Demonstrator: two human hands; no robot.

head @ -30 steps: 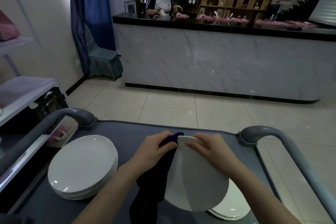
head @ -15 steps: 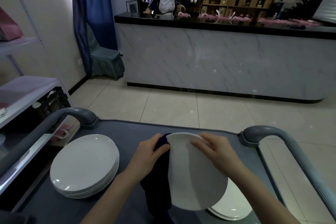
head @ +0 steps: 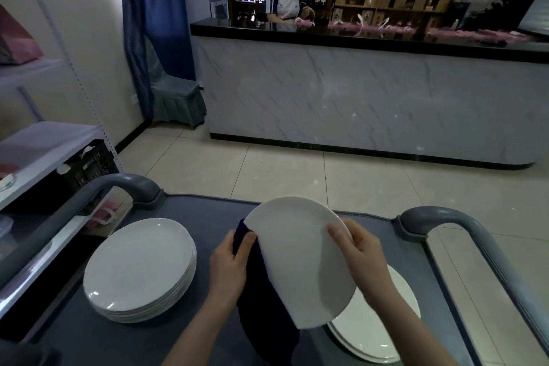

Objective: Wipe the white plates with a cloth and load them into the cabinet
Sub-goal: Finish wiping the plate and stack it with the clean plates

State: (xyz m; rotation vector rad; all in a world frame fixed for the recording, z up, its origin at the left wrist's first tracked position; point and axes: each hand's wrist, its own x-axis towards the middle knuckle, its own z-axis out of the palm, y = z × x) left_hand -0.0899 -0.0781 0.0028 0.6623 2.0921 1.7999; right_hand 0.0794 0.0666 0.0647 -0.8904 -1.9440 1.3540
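Note:
I hold a white plate [head: 300, 258] tilted up on edge above the grey cart top [head: 190, 211]. My right hand [head: 361, 252] grips its right rim, fingers curled over the edge. My left hand [head: 230, 266] presses a dark blue cloth [head: 267, 315] against the plate's left edge; the cloth hangs down behind and below the plate. A stack of several white plates [head: 139, 269] sits at the cart's left. A smaller pile of white plates [head: 377, 333] lies at the right, partly hidden under the held plate.
Grey cart handles rise at the left [head: 118, 187] and right [head: 445, 220]. A white shelf rack [head: 44, 140] with a dark crate stands at the left. Across the tiled floor runs a marble-fronted counter [head: 356, 92] with a person [head: 286, 0] behind it.
The plate has turned in my hands and risen, so more of its face shows. My left hand with the cloth slid down its left edge; my right hand moved along the rim to the right.

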